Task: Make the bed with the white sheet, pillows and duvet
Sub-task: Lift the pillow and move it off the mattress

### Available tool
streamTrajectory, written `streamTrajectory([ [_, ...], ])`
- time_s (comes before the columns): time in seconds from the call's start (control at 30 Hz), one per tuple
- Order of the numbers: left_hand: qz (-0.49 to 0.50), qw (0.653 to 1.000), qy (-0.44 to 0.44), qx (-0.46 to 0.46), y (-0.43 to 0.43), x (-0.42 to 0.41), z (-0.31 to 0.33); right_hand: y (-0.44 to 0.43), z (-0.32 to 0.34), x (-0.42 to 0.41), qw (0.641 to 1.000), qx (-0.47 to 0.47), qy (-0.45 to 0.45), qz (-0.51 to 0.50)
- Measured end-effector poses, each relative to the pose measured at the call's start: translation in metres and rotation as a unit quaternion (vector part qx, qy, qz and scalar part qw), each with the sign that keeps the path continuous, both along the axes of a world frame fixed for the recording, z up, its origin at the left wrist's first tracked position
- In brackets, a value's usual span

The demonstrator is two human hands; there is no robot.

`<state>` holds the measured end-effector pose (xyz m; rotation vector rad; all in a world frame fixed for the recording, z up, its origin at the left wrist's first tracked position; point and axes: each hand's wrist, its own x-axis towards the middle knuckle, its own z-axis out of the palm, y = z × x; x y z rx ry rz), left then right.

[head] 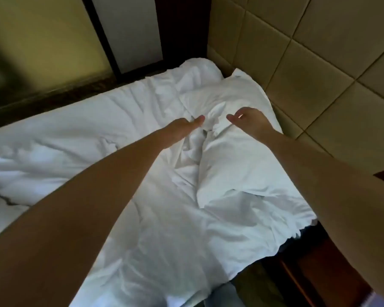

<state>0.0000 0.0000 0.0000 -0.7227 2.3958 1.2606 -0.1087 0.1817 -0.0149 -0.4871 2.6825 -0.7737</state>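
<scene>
A rumpled white duvet (pixel 82 134) covers the bed from the left edge to the middle. Two white pillows lie by the padded headboard: the near pillow (pixel 237 165) and the far pillow (pixel 211 96). My left hand (pixel 184 127) reaches over the bunched fabric between duvet and pillows, fingers straight, thumb pointing right. My right hand (pixel 248 122) hovers over the seam between the two pillows, fingers loosely bent, holding nothing. A white sheet (pixel 186 251) lies wrinkled on the near part of the mattress, its edge hanging over the side.
A beige padded headboard (pixel 319 63) rises at the right. Behind the bed stands a yellowish wall with a dark-framed panel (pixel 129 34). A dark wooden bedside piece (pixel 319 273) sits at the lower right, close to the mattress corner.
</scene>
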Motion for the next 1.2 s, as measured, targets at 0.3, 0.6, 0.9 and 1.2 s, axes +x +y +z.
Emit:
streamTrajectory([
  [0.3, 0.113, 0.99, -0.039, 0.074, 0.064, -0.133, -0.087, 0.053, -0.095, -0.131, 0.994, -0.004, -0.074, -0.082],
  [0.6, 0.245, 0.956, -0.121, 0.11, 0.084, -0.216, -0.169, 0.071, -0.186, -0.203, 0.975, 0.056, -0.134, -0.168],
  [0.9, 0.313, 0.933, -0.111, 0.138, 0.092, -0.245, -0.223, 0.068, -0.23, -0.228, 0.939, 0.091, -0.203, -0.263],
  [1.2, 0.339, 0.929, -0.035, 0.148, 0.086, -0.236, -0.204, 0.063, -0.21, -0.22, 0.94, 0.011, -0.203, -0.273],
])
